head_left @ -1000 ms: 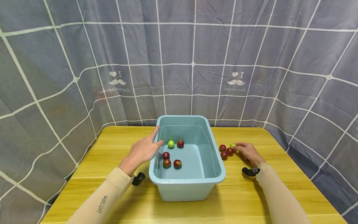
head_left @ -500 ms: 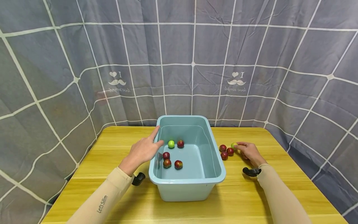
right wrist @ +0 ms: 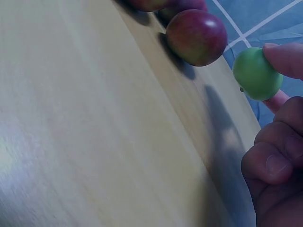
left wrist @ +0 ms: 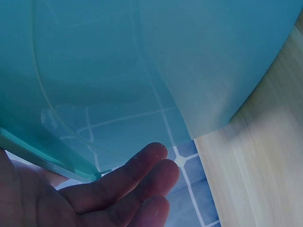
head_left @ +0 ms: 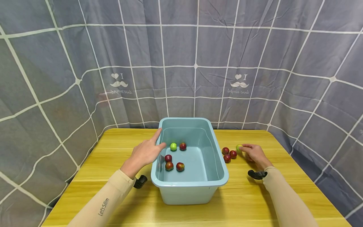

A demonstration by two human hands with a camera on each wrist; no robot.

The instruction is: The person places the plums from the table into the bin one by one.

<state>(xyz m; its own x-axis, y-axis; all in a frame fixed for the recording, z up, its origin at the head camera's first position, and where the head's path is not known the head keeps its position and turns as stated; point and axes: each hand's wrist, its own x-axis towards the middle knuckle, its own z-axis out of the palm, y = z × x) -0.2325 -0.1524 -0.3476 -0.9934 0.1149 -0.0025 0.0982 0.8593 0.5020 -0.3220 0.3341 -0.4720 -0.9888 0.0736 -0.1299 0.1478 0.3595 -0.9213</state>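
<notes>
My right hand [head_left: 254, 155] pinches a small round green plum [right wrist: 257, 74] between thumb and index finger, the other fingers curled below. In the right wrist view it hangs apart from the nearest red plum [right wrist: 196, 37], its shadow falling on the table. Several red plums [head_left: 233, 154] sit together just left of this hand. A light blue plastic basin [head_left: 190, 183] stands mid-table. My left hand [head_left: 146, 152] holds its left rim, thumb over the inner side and fingers [left wrist: 156, 177] along the outside. Inside lie a green plum [head_left: 173, 146] and several red plums [head_left: 180, 166].
The wooden table [head_left: 119, 201] extends on both sides of the basin. A grey curtain [head_left: 181, 82] with white grid lines hangs behind and around it. Each wrist wears a black strap, such as the right strap [head_left: 257, 174].
My right hand has drawn the green plum a little to the right, away from the red plums. The left hand stays on the basin rim.
</notes>
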